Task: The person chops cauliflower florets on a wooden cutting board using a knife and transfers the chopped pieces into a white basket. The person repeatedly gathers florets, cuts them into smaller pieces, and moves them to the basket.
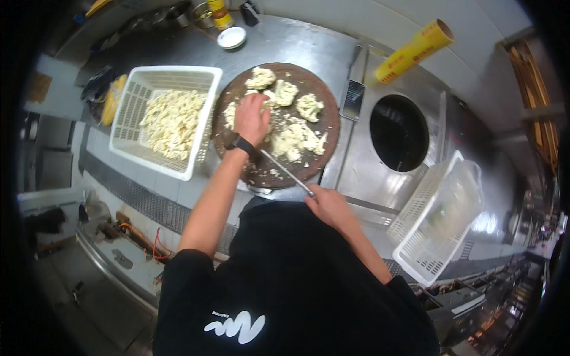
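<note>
A round wooden chopping board lies before me, strewn with cauliflower. My left hand, a dark band at its wrist, reaches over the board's left part. Its fingers are down among cauliflower pieces; what lies under the palm is hidden. My right hand grips a knife at the near edge, its blade seen nearly edge-on and pointing up-left over the board. Larger florets sit on the far and right sides, and a heap of cut cauliflower lies right of the blade.
Left of the board, a white plastic basket holds cut cauliflower. A phone lies to the right, near a yellow roll and a round dark opening. Another white basket holds a plastic bag. A white bowl stands behind.
</note>
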Demonstrator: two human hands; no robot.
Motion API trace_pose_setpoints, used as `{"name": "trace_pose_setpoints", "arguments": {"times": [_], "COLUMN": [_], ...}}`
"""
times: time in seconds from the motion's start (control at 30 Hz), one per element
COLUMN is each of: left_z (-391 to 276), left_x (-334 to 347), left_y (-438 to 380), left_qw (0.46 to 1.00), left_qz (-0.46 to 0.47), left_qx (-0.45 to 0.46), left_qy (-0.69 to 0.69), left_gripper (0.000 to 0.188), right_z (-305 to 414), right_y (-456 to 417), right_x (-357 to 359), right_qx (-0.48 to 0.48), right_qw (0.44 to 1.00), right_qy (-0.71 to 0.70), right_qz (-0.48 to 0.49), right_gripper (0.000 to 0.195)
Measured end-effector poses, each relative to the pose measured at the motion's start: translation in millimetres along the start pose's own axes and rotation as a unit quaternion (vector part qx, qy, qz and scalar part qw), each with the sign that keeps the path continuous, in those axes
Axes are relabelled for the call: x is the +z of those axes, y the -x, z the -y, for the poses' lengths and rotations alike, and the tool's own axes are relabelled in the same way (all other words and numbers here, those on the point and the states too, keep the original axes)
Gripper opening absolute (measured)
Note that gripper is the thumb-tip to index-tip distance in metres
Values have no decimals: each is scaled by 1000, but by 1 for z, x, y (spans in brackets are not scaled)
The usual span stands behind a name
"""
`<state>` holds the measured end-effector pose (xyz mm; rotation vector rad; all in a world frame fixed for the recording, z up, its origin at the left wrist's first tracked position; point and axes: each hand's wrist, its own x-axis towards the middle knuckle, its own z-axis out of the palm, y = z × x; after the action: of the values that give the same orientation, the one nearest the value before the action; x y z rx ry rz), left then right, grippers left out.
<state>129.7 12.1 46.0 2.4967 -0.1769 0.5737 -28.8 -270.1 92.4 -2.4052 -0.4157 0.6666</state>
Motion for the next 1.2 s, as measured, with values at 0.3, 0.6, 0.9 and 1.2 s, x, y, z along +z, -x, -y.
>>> {"name": "trace_pose_setpoints", "arguments": {"times": [0.3, 0.6, 0.9, 1.2], "left_z": [-66, -62, -54, -44], "left_x": [58, 62, -81, -35], "left_y": [-52, -51, 64, 136], "left_qw": [979, 987, 978, 997], "left_qz": [172, 133, 0, 22], "left_qx": [101, -51, -165, -70], "left_qy": [-41, 73, 129, 13], "left_gripper": [47, 26, 29, 22], "right_z": [-10, -10, -8, 2], "right_y": [-1, -11, -21, -27], "right_x": [3, 3, 1, -2], "right_qx": [-10, -30, 44, 41], "right_qw": [999, 999, 997, 999], "right_qy": [30, 24, -44, -8], "right_qz": [-21, -22, -44, -20], "right_gripper": [28, 26, 26, 31]}}
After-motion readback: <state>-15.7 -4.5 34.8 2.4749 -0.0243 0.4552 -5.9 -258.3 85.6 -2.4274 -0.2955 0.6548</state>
